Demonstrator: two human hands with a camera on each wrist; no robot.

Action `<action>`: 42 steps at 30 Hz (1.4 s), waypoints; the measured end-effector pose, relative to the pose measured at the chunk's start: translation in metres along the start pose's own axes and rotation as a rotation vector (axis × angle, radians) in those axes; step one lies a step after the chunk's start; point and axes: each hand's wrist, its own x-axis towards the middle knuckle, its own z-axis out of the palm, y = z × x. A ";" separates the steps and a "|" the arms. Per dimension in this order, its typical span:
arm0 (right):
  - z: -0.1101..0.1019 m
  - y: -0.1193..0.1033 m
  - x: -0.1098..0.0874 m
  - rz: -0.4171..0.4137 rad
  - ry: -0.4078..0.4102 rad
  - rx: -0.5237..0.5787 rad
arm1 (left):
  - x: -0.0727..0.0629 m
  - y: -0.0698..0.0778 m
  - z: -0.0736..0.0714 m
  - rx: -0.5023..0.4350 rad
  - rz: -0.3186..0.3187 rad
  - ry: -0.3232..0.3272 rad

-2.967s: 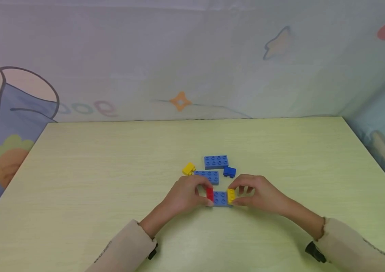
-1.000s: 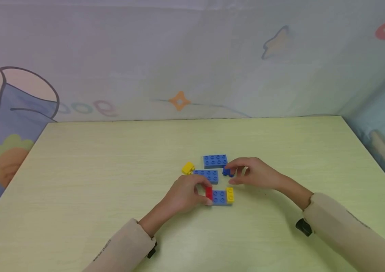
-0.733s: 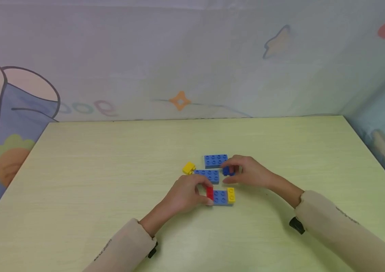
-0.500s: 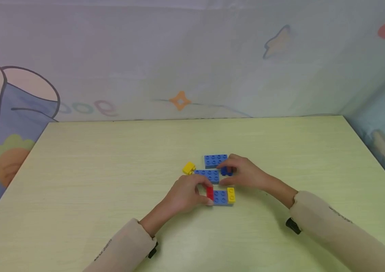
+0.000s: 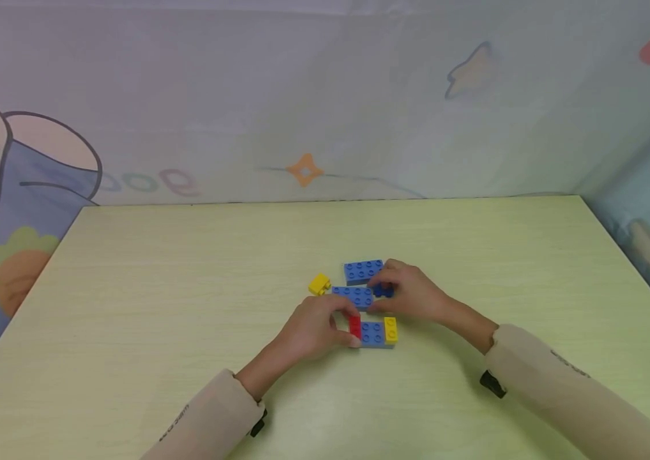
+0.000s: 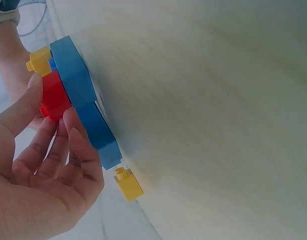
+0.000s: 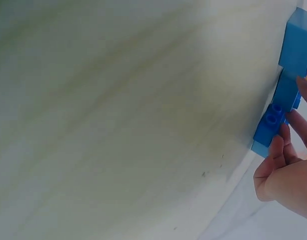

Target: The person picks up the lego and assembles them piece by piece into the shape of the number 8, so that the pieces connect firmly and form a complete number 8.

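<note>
Left hand (image 5: pixel 312 329): gripping red brick (image 5: pixel 355 327), seated on near blue brick (image 5: pixel 372 335); yellow brick (image 5: pixel 391 330) on that brick's opposite end. Right hand (image 5: pixel 415 294): moved off the yellow brick, now pinching loose blue brick (image 5: pixel 354 297) beyond left hand. Loose blue brick drawn slightly palmward; work apparently passing to it.

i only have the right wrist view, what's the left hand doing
Observer: The left hand pinches a red brick between thumb and fingers.
Operator: ok what's the red brick sitting on
Observer: The left end of the near blue brick, as the head view shows.
Operator: any loose brick further left
Observer: Yes, a yellow brick lies on its side, left of the middle blue brick.
</note>
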 end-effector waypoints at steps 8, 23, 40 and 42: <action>-0.017 0.001 -0.014 0.059 0.016 0.096 | 0.000 0.001 0.000 -0.019 -0.014 -0.009; -0.045 -0.006 -0.054 -0.012 0.068 0.176 | -0.001 0.001 0.001 -0.033 -0.022 -0.003; -0.009 -0.014 -0.063 -0.178 0.154 0.220 | -0.001 -0.001 0.002 -0.007 -0.013 0.005; -0.008 -0.014 -0.063 -0.179 0.151 0.217 | -0.002 -0.001 0.002 -0.004 -0.012 0.007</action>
